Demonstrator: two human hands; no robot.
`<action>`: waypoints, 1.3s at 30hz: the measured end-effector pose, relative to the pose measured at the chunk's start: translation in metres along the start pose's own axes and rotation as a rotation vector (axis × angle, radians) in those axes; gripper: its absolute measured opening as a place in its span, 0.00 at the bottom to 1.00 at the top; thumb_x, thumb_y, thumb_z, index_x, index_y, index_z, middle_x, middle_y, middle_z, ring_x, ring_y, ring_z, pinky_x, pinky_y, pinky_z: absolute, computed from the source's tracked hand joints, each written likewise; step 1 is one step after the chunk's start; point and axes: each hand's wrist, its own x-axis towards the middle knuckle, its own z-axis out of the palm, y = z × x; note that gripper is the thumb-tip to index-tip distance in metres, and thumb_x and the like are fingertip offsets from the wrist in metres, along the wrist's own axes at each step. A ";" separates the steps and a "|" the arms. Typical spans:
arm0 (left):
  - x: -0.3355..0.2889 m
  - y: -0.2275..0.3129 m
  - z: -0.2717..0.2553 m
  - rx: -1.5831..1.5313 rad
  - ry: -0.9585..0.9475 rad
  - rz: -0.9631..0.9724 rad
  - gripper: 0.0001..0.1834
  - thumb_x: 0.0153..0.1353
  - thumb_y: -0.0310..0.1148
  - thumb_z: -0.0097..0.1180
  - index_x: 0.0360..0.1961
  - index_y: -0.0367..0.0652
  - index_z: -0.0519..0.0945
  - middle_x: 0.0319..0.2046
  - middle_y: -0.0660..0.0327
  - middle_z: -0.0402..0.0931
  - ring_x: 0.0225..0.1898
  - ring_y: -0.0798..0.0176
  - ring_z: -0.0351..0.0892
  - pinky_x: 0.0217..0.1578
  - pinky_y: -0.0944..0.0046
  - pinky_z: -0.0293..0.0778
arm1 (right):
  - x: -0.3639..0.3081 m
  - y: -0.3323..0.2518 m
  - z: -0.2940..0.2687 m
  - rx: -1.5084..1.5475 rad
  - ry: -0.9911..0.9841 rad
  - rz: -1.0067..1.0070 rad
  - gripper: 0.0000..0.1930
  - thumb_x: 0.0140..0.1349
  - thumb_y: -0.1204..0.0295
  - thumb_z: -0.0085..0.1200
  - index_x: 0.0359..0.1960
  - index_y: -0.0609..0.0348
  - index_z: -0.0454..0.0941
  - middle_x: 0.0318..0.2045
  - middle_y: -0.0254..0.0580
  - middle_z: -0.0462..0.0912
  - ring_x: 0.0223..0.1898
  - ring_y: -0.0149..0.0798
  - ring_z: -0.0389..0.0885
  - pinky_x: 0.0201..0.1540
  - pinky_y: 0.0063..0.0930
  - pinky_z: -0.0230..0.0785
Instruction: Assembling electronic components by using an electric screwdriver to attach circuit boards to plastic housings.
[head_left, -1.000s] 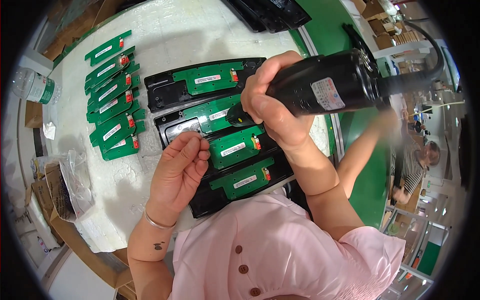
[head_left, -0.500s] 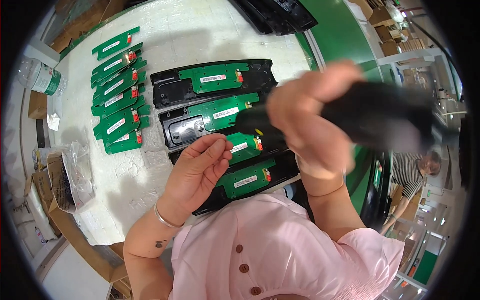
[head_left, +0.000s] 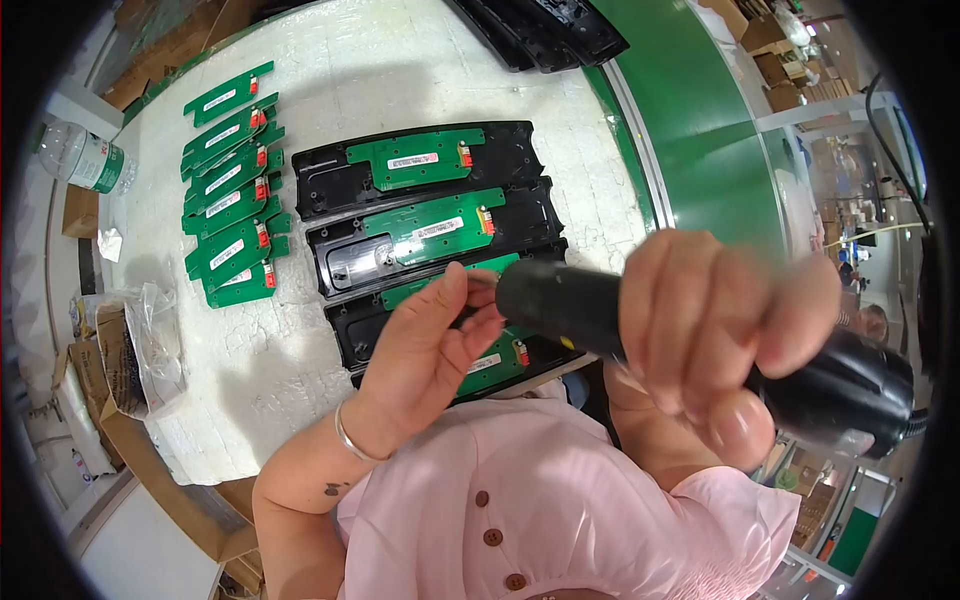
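My right hand (head_left: 710,340) is wrapped round a black corded electric screwdriver (head_left: 565,300), held nearly level above the table with its nose toward the left. At that nose, my left hand (head_left: 415,345) has thumb and fingers pinched together. Whatever sits between those fingertips is too small or hidden to make out. Below the hands lie several long black plastic housings (head_left: 322,182) in a column. Each visible one carries a green circuit board (head_left: 440,236) with a white label and a red-and-white connector. The hands partly cover the nearer housings.
More green circuit boards (head_left: 222,188) overlap in a column on the white foam-like tabletop (head_left: 375,75). Black housings (head_left: 545,35) are stacked at the far edge. A plastic bottle (head_left: 85,160) and an open carton with a clear bag (head_left: 155,345) stand at the left.
The screwdriver has swung lower, its nose coming to my left fingertips. My left hand has shifted slightly right and stays pinched. The housings and boards appear slightly shifted left in view.
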 end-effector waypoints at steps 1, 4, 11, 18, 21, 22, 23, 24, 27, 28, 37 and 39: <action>0.001 0.000 0.007 0.003 -0.007 -0.009 0.16 0.63 0.37 0.45 0.41 0.34 0.72 0.37 0.57 0.73 0.38 0.68 0.75 0.40 0.74 0.74 | 0.000 0.006 -0.005 -0.030 0.018 -0.006 0.12 0.47 0.77 0.53 0.33 0.54 0.65 0.09 0.23 0.69 0.10 0.22 0.67 0.16 0.15 0.59; -0.005 0.001 0.008 -0.092 0.082 -0.199 0.18 0.65 0.35 0.41 0.47 0.28 0.68 0.45 0.50 0.70 0.47 0.60 0.72 0.49 0.69 0.70 | 0.007 0.047 -0.011 -0.224 0.256 0.065 0.12 0.48 0.78 0.48 0.36 0.57 0.64 0.15 0.31 0.69 0.12 0.27 0.63 0.19 0.23 0.57; -0.007 0.007 -0.010 0.207 -0.011 -0.146 0.15 0.65 0.27 0.37 0.49 0.29 0.66 0.44 0.47 0.71 0.48 0.55 0.73 0.48 0.68 0.73 | 0.014 0.089 -0.038 -0.193 0.280 0.181 0.10 0.44 0.81 0.48 0.32 0.65 0.66 0.17 0.36 0.69 0.14 0.27 0.65 0.20 0.22 0.60; -0.007 0.014 -0.020 0.216 -0.029 -0.081 0.09 0.60 0.30 0.49 0.39 0.36 0.73 0.38 0.53 0.75 0.39 0.62 0.78 0.39 0.72 0.76 | 0.014 0.093 -0.038 -0.272 0.220 0.242 0.10 0.46 0.80 0.47 0.31 0.63 0.64 0.17 0.37 0.68 0.14 0.29 0.63 0.21 0.25 0.60; -0.005 0.014 -0.018 0.195 0.021 -0.051 0.09 0.58 0.29 0.51 0.39 0.36 0.74 0.37 0.55 0.76 0.38 0.65 0.78 0.39 0.73 0.76 | 0.015 0.094 -0.039 -0.326 0.168 0.240 0.09 0.45 0.81 0.47 0.30 0.62 0.63 0.17 0.38 0.68 0.13 0.28 0.62 0.20 0.24 0.59; -0.005 0.014 -0.017 0.165 0.067 -0.025 0.09 0.58 0.28 0.52 0.39 0.37 0.74 0.37 0.56 0.76 0.37 0.66 0.78 0.39 0.74 0.76 | 0.016 0.095 -0.039 -0.325 0.166 0.242 0.09 0.45 0.81 0.47 0.30 0.62 0.63 0.17 0.38 0.68 0.13 0.28 0.62 0.20 0.24 0.59; -0.004 0.014 -0.017 0.164 0.068 -0.023 0.09 0.58 0.28 0.52 0.39 0.37 0.74 0.37 0.56 0.76 0.37 0.66 0.78 0.39 0.74 0.76 | 0.016 0.095 -0.038 -0.325 0.142 0.249 0.08 0.45 0.81 0.46 0.29 0.62 0.63 0.16 0.37 0.67 0.13 0.28 0.62 0.20 0.23 0.59; -0.003 0.014 -0.016 0.129 0.095 -0.002 0.09 0.58 0.28 0.51 0.39 0.37 0.75 0.36 0.57 0.76 0.37 0.67 0.78 0.39 0.74 0.76 | 0.016 0.095 -0.037 -0.326 0.118 0.256 0.08 0.45 0.81 0.46 0.29 0.62 0.63 0.16 0.37 0.67 0.13 0.28 0.61 0.19 0.23 0.58; 0.000 0.014 -0.018 0.072 0.118 0.026 0.09 0.58 0.27 0.51 0.39 0.37 0.75 0.35 0.58 0.76 0.36 0.68 0.77 0.38 0.76 0.76 | 0.017 0.095 -0.037 -0.318 0.104 0.248 0.08 0.45 0.81 0.46 0.29 0.62 0.63 0.14 0.36 0.65 0.12 0.28 0.61 0.19 0.23 0.58; 0.001 0.014 -0.019 0.049 0.120 0.034 0.09 0.58 0.27 0.51 0.39 0.37 0.75 0.35 0.59 0.76 0.36 0.69 0.77 0.38 0.76 0.76 | 0.017 0.095 -0.036 -0.318 0.103 0.246 0.08 0.45 0.81 0.46 0.29 0.62 0.63 0.14 0.36 0.65 0.12 0.28 0.61 0.19 0.23 0.58; 0.009 0.011 -0.020 -0.063 -0.038 0.023 0.08 0.60 0.31 0.49 0.37 0.38 0.75 0.33 0.61 0.76 0.34 0.71 0.77 0.34 0.78 0.77 | 0.019 0.008 -0.009 0.108 -0.103 0.008 0.12 0.46 0.76 0.51 0.29 0.51 0.61 0.10 0.18 0.67 0.11 0.19 0.66 0.18 0.09 0.61; 0.008 0.012 -0.016 -0.060 -0.023 0.030 0.08 0.60 0.31 0.49 0.37 0.38 0.75 0.33 0.61 0.76 0.34 0.71 0.77 0.34 0.78 0.77 | 0.016 0.007 -0.005 0.060 -0.069 0.003 0.12 0.46 0.76 0.52 0.30 0.51 0.62 0.10 0.19 0.68 0.12 0.19 0.67 0.18 0.08 0.61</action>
